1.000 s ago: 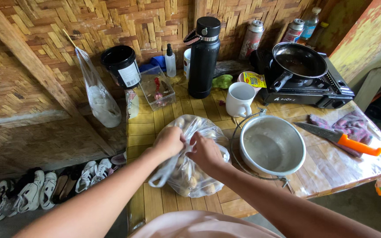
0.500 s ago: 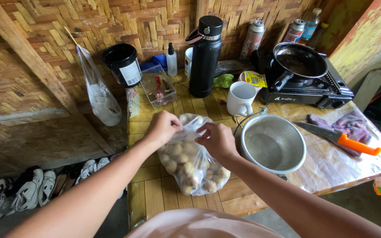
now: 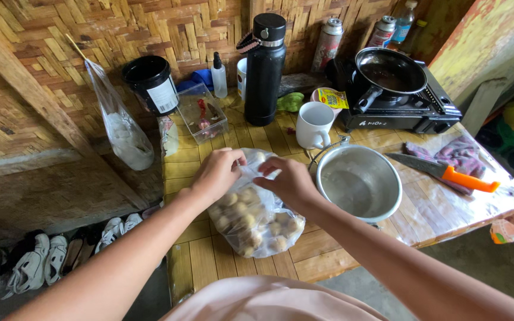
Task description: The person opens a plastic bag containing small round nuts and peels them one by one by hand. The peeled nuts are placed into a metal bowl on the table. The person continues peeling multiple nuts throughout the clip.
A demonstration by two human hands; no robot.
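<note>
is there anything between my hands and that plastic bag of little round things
No. Both the left hand and the right hand already grip the top of the clear plastic bag directly; nothing lies between them.

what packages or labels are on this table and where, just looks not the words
Clear plastic bag: table front, held by left hand and right hand, full of small tan round pieces.
Black tub: back left, white label.
Yellow packet: beside the white mug, red print.
Two spray cans: against the woven wall, silver with red.
</note>
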